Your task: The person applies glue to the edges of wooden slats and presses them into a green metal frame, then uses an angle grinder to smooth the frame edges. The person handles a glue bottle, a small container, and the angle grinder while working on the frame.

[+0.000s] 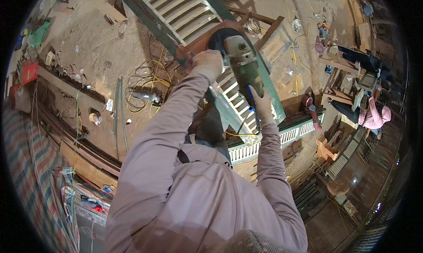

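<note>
An angle grinder (245, 67) with a dark round disc guard or pad (219, 39) is held in both hands over a louvred wooden shutter (269, 81). The shutter has a green frame and pale slats, with a bare reddish-brown stretch around the grinder's head. My left hand (209, 63) is closed at the side of the grinder's head, hiding whatever handle it grips. Farther back, my right hand (262, 105) wraps round the rear of the body. Whether the disc touches the wood cannot be seen.
A tangle of yellow and black cables (147, 84) lies on the dirt floor at left. Another shutter (288, 136) is beyond my right forearm. A person in pink (374, 117) is at far right among timber. A striped tarp (31, 173) hangs at lower left.
</note>
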The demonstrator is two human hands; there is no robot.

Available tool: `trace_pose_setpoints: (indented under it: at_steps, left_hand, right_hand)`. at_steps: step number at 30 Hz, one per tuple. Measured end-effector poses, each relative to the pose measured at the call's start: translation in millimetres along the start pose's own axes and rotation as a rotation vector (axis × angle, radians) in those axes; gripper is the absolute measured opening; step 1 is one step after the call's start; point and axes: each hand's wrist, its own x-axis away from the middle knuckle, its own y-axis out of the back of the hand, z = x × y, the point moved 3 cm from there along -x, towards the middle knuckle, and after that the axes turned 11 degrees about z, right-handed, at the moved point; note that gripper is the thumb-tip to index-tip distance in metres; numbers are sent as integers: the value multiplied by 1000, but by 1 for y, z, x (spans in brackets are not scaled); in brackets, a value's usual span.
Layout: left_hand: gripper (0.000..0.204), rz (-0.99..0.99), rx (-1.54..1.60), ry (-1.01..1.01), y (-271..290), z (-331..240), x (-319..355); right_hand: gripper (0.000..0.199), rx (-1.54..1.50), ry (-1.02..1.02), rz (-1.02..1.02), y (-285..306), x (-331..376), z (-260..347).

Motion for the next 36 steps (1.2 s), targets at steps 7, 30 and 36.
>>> trace_pose_setpoints:
  at_steps: [7, 30, 36]
  left_hand:
    - [49, 81, 113, 185, -7, 78, 72]
    - [51, 40, -24, 109, -37, 58, 50]
    - [45, 102, -104, -104, -38, -56, 1]
  right_hand:
    - [99, 310, 4, 101, -56, 34, 47]
    - [100, 120, -45, 108, -39, 58, 21]
    - [85, -72, -122, -55, 29, 39, -49]
